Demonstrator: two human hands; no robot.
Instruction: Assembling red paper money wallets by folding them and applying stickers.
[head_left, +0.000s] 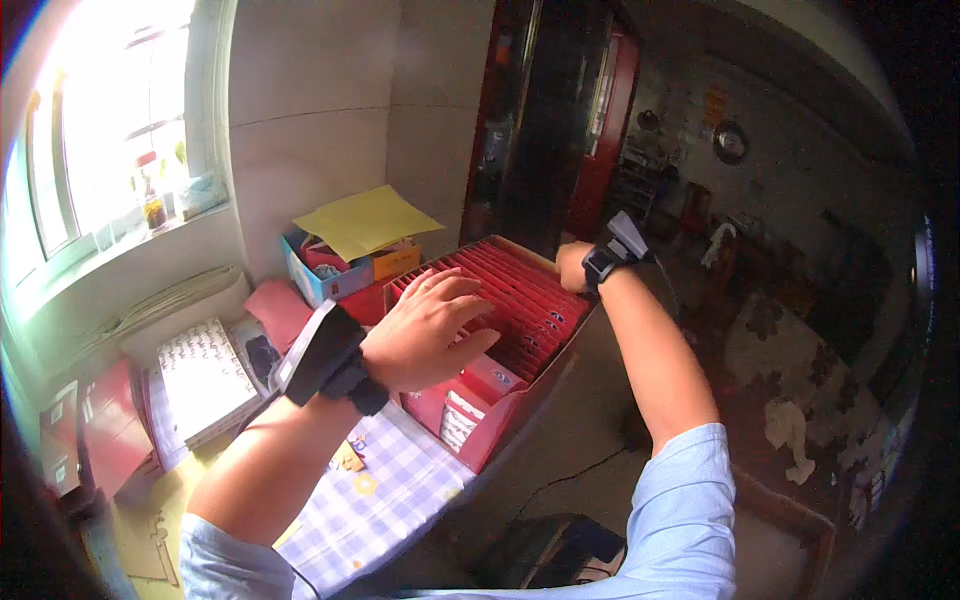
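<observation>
A red open-topped box (497, 441) stands at the right edge of the table. Thin red packets (520, 290) fill most of it in upright rows. In its near end lie a red carton (490, 378) and a stack of white-edged packs (461, 420). My left hand (425, 325) is spread over the left side of the box, fingers stretched out, with nothing seen in it. At the far right rim my right hand (573, 266) is closed against the box's edge; its fingertips are partly hidden. Both wrists wear black straps with devices.
A blue box (310, 270) with a yellow sheet (370, 222) on top stands behind, by the wall. On the left are a white book (205, 375), red folders (113, 420) and a checked tablecloth (380, 500). A bottle (152, 205) stands on the windowsill.
</observation>
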